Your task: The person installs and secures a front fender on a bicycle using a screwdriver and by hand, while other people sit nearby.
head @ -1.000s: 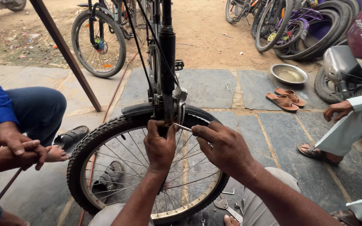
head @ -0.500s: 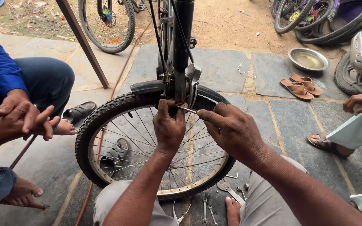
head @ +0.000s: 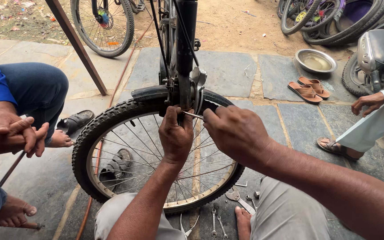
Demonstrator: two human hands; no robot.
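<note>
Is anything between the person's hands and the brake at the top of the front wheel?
Nothing visible stands in the way. The left hand and right hand are both already up at the brake above the tyre, with a thin metal rod spanning between them. Whether the fingers grip it is hidden.

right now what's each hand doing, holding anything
Left hand: closed on the brake at the black bicycle wheel, its grip hidden.
Right hand: pinching a thin metal rod.

Single view from my head, looking steeply down, close over my hands and the bicycle wheel (head: 156,155), paved ground beyond.
</note>
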